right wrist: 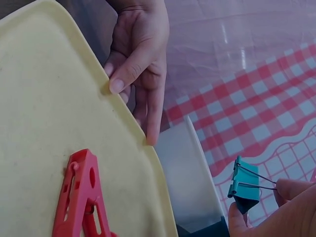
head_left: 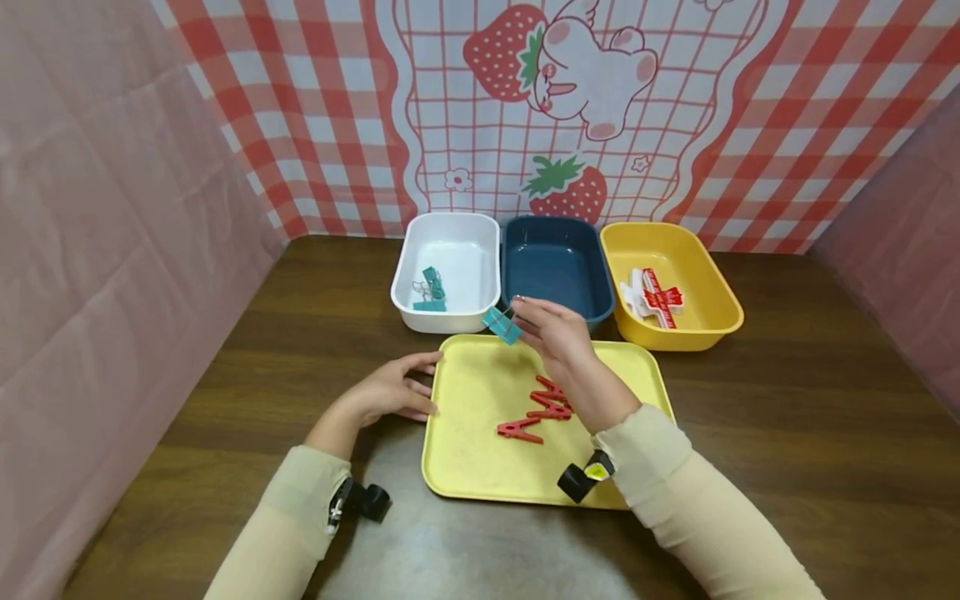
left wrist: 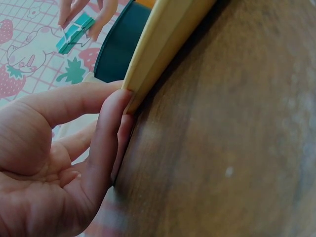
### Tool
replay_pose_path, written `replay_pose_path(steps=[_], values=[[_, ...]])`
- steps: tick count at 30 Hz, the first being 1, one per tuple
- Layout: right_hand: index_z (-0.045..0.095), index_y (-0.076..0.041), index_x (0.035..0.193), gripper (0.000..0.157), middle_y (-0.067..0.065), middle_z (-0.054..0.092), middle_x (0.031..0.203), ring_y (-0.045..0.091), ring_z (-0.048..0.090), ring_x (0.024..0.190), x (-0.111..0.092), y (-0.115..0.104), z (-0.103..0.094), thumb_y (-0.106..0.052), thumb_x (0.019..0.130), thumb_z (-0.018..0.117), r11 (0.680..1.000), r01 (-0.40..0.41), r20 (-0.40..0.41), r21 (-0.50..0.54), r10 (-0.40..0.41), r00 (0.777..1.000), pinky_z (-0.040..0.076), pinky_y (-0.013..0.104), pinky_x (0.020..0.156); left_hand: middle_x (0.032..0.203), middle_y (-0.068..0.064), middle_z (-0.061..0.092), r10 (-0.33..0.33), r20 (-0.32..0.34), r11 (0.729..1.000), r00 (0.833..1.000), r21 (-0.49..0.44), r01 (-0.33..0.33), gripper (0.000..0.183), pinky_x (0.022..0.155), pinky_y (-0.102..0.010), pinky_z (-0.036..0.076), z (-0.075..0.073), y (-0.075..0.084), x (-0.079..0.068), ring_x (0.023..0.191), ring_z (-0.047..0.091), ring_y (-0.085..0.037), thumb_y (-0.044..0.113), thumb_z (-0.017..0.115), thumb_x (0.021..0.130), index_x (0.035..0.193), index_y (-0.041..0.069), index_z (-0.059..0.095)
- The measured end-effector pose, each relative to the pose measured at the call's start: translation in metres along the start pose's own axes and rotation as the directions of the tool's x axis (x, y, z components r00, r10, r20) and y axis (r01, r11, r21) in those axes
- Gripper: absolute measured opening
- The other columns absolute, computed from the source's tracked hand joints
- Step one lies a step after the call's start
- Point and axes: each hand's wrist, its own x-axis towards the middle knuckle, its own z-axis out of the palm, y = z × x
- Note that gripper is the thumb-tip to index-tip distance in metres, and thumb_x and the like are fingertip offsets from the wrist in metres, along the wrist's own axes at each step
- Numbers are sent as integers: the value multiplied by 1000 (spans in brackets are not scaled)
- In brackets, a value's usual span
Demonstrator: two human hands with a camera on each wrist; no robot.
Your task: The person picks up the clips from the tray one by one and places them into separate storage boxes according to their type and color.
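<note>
Over the far edge of the yellow tray, my right hand pinches a teal binder clip by its wire handles. The clip hangs in front of the white and dark blue bins. My left hand touches the tray's left rim. Its index finger stretches along the edge and its thumb rests on the rim, as the right wrist view shows, with the other fingers partly hidden behind it. Several red clothespins lie on the tray beside my right forearm; one red clothespin shows close up in the right wrist view.
Behind the tray three bins stand side by side. The white bin holds teal binder clips. A dark blue bin stands in the middle. In the yellow bin lie red and white clips. A checked cloth hangs behind.
</note>
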Motion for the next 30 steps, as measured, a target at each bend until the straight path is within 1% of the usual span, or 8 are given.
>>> replay_pose_path(steps=[2,8,10,14,19,23,27,30], values=[[59,2,122,36,9,57,117,24,56,105,2,1,3,-8,88,65,1000,8,-5,-3,-8,1000,49,29,91,132,-20,34,-2,0,1000,1000,2,2,79,71,-38,57,0,0,0,95,58,-26,-19,63,75,143,3,31],[59,3,120,35,10,58,114,30,52,113,6,1,12,-7,87,65,1000,20,-6,8,-20,1000,49,29,91,132,-21,34,-9,-9,1000,1000,7,9,78,70,-38,57,0,0,-1,95,57,-26,-19,63,76,143,4,31],[59,3,120,35,9,58,114,29,53,112,7,1,14,-8,87,65,1000,22,-8,2,-22,1000,49,29,90,133,-21,34,-10,-7,1000,1000,9,10,78,70,-38,57,0,1,-1,95,57,-26,-19,63,76,143,4,31],[60,3,118,34,7,58,110,26,56,105,10,-1,18,-10,87,66,999,35,-11,-12,-35,999,50,28,88,133,-20,34,-12,-1,1000,1000,12,12,78,71,-38,57,0,1,-1,96,57,-27,-19,63,77,144,5,31],[61,3,117,34,7,60,101,22,59,93,15,-2,24,-10,87,67,998,56,-12,-13,-56,998,51,30,87,133,-20,34,-12,0,1000,1000,15,12,78,71,-38,57,0,1,0,97,57,-27,-18,63,77,144,5,31],[62,3,116,32,6,60,100,17,59,86,20,-3,28,-11,87,66,998,57,-18,-36,-58,998,51,30,87,134,-20,34,-12,-2,1000,1000,14,12,78,71,-38,57,0,1,0,96,57,-26,-18,63,76,144,5,31],[62,3,115,31,7,59,103,16,58,84,26,-4,33,-11,88,65,997,56,-35,-53,-58,998,51,30,87,134,-20,34,-14,0,1000,1000,17,14,78,72,-38,57,-1,1,0,96,57,-26,-18,63,77,144,5,31],[63,3,114,31,8,60,105,20,58,91,31,-5,36,-10,87,66,998,48,-56,-49,-51,997,51,30,87,134,-20,34,-16,1,1000,1000,18,16,78,72,-38,57,-1,1,0,96,58,-26,-18,63,77,144,5,31]])
